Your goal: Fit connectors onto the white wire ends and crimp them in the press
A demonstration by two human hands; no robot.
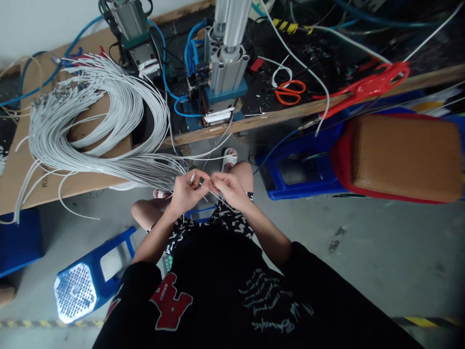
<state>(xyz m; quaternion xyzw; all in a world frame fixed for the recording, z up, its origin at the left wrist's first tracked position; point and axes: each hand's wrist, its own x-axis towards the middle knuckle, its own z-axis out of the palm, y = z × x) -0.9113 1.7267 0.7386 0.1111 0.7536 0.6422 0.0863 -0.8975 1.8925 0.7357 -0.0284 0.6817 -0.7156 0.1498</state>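
Observation:
My left hand (189, 190) and my right hand (227, 187) meet in front of my lap, fingertips close together. Pinched in the left fingers is a thin white cable, and a short pale end sticks up beside the index finger. The right thumb and index finger close on a thin strand at the same spot; its tip is too small to make out. From the left hand, loose ends run back to a large bundle of white cables (119, 162), looped over cardboard (36, 186) on the bench.
Two presses (227, 72) stand along the bench's wooden edge (269, 118). Orange-handled scissors (290, 92) and a red tool (370, 87) lie to the right. A blue stool (301, 174) with a brown cushion (405, 157) is at right, another blue stool (96, 261) at lower left.

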